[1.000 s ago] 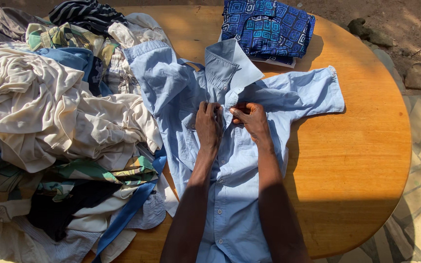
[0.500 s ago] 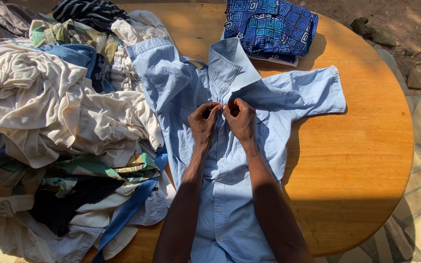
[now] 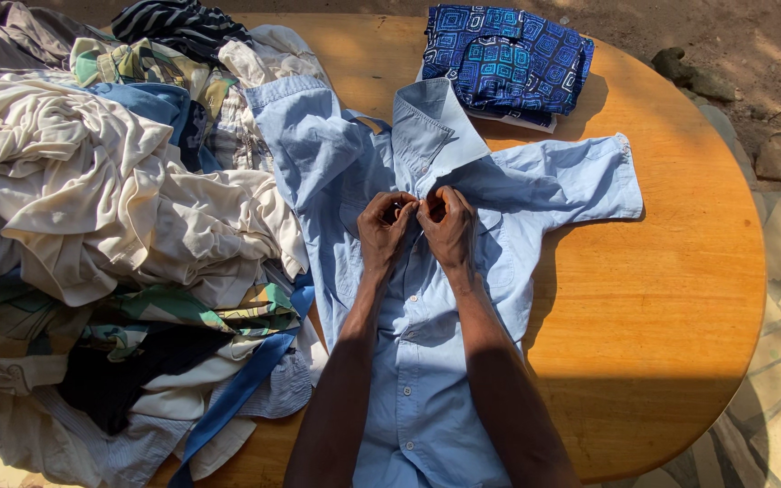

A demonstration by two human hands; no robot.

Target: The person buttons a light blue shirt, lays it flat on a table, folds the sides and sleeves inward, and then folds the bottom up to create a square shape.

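Both hands have climbed the shirt front from mid-chest to just under the collar since the earliest frame, and now sit close together. Left hand (image 3: 385, 226) and right hand (image 3: 446, 223) pinch the two front edges of the light blue shirt (image 3: 427, 361), fingers curled tight on the cloth at the top of the button strip; the button itself is hidden behind the fingertips. Shirt lies face up along the middle of the round wooden table (image 3: 662, 298), collar (image 3: 434, 126) pointing away from the person, one short sleeve spread flat to the right, the other overlapping the heap of unfolded clothes (image 3: 110, 235) on the left. Folded blue patterned cloth (image 3: 503, 59) rests at the far edge, just beyond the collar. Judged from this pose, fastening goes best if one hand holds the buttonhole edge taut and flat while the other tips the button through sideways, with the collar kept clear
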